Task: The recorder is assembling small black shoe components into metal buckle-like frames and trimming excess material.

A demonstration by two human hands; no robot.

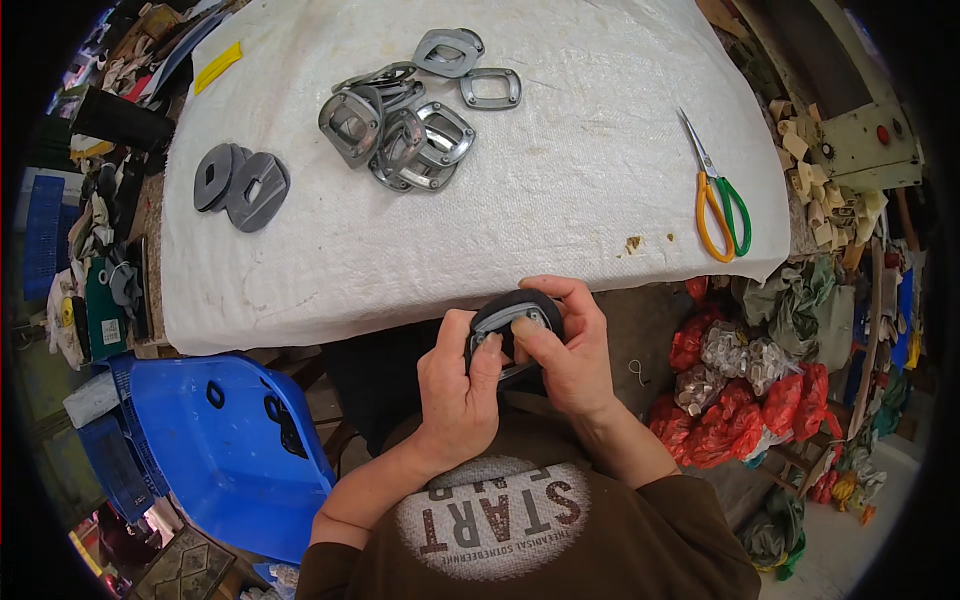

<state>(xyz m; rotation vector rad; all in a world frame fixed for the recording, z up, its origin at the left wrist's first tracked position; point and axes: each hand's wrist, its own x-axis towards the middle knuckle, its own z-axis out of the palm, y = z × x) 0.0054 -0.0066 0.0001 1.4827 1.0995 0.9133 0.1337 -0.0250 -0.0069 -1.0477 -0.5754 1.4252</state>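
Close to my body, just off the table's front edge, both hands grip a metal frame with a dark pad (507, 308) around it. My left hand (456, 385) pinches its left side with the thumb on the metal. My right hand (572, 345) wraps its right side, thumb pressed on the frame and fingers behind. On the table lies a pile of silvery rounded metal frames (352, 125), each with an opening in the middle. Farther left rest grey foam pads (259, 192) with cut-out centres, overlapping each other.
Scissors (716, 200) with orange and green handles lie at the right on the white-covered table (560, 190). A yellow strip (218, 68) is at the far left. Below left stands a blue tub (220, 450) with black rings inside. Red plastic bags (720, 425) crowd the lower right.
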